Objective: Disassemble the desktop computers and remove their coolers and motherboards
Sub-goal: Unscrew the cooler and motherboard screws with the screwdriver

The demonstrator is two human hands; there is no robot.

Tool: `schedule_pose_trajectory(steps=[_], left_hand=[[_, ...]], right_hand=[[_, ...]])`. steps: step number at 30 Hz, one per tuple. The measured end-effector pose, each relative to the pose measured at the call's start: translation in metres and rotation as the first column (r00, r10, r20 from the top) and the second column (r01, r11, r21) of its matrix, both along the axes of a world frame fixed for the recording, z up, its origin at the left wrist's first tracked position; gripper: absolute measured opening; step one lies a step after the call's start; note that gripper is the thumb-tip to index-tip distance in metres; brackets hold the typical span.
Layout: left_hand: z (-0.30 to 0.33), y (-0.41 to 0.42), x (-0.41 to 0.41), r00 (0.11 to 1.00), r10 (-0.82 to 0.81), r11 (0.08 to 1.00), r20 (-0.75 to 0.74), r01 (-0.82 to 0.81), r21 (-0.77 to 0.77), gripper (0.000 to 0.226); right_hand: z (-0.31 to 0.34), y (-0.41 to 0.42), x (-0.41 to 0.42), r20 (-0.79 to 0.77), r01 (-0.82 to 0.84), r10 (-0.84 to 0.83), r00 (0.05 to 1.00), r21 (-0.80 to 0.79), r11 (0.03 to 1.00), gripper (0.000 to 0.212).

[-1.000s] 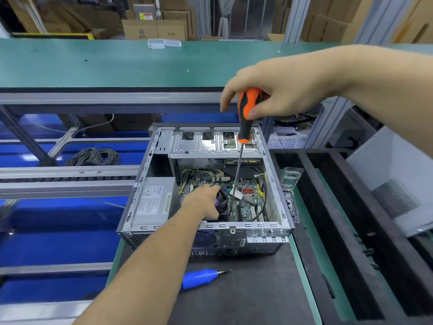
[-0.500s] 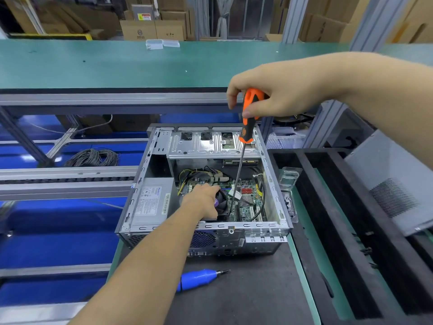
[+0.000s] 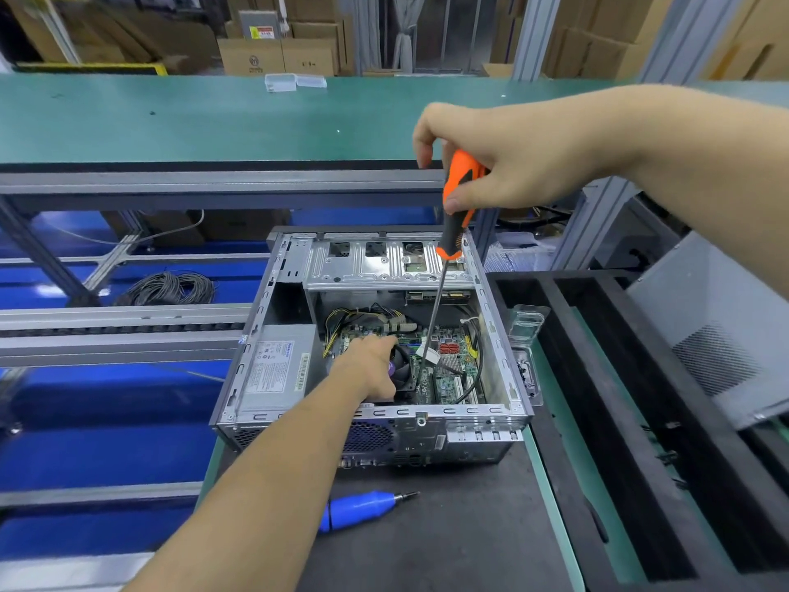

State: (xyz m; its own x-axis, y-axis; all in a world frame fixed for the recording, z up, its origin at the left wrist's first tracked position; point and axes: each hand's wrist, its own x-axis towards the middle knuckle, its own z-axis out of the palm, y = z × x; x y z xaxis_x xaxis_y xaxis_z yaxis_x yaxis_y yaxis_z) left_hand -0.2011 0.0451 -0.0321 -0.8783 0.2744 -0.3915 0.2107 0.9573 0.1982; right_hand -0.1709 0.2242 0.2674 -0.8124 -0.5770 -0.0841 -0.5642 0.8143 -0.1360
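below, left hand (image 3: pixel 372 366) rests curled on the cooler (image 3: pixel 403 369) — right hand (image 3: pixel 504 160) grips the screwdriver (image 3: pixel 457 202) above.

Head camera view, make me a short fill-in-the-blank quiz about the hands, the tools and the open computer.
1. The right hand grips a screwdriver whose handle is black and ____.
2. The left hand rests on the ____ inside the case.
3. The blue driver lies on the black mat, on the ____ side of the left forearm.
4. The grey power supply sits in the case's ____ half.

Missing words: orange; cooler fan; right; left
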Motion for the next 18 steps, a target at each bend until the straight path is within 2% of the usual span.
schedule_pose_trajectory(steps=[2, 4, 6, 8, 10, 12, 15, 17, 18], left_hand=[[0.0, -0.001, 0.0, 1.0, 0.001, 1.0, 0.002, -0.001, -0.004, 0.076], [0.0, -0.001, 0.0, 1.0, 0.002, 1.0, 0.0, -0.002, -0.005, 0.077], [0.0, -0.001, 0.001, 1.0, 0.005, 1.0, -0.013, -0.004, 0.004, 0.079], [0.0, -0.002, 0.002, 1.0, 0.004, 1.0, -0.031, -0.004, 0.012, 0.084], [-0.002, -0.004, 0.002, 0.998, 0.036, 0.999, -0.056, -0.034, 0.042, 0.088], [-0.002, -0.008, 0.001, 0.992, 0.1, 0.99, -0.078, -0.091, 0.108, 0.093], [0.0, -0.011, 0.001, 0.978, 0.171, 0.964, -0.119, -0.141, 0.225, 0.101], [0.004, -0.012, 0.001, 0.965, 0.217, 0.936, -0.147, -0.163, 0.313, 0.103], [0.006, -0.011, 0.001, 0.959, 0.238, 0.918, -0.151, -0.171, 0.357, 0.104]], right_hand=[[0.004, 0.0, -0.001, 0.017, 0.023, -0.024, 1.0, 0.033, 0.999, 0.024], [0.005, -0.002, -0.004, 0.069, 0.124, -0.128, 0.989, 0.05, 0.991, 0.024], [0.004, -0.005, -0.005, 0.073, 0.265, -0.274, 0.959, 0.116, 0.957, 0.045], [0.001, -0.004, -0.009, -0.056, 0.239, -0.233, 0.971, 0.195, 0.951, 0.047], [0.001, 0.0, -0.009, -0.168, 0.117, -0.085, 0.982, 0.186, 0.976, 0.029], [0.008, 0.005, -0.005, -0.177, 0.031, -0.013, 0.984, 0.099, 0.995, 0.015], [0.019, 0.023, -0.006, -0.192, 0.036, -0.04, 0.981, -0.021, 0.999, 0.017], [0.019, 0.036, -0.011, -0.145, 0.119, -0.161, 0.976, -0.259, 0.958, 0.024], [0.017, 0.042, -0.013, -0.072, 0.17, -0.221, 0.973, -0.425, 0.889, 0.025]])
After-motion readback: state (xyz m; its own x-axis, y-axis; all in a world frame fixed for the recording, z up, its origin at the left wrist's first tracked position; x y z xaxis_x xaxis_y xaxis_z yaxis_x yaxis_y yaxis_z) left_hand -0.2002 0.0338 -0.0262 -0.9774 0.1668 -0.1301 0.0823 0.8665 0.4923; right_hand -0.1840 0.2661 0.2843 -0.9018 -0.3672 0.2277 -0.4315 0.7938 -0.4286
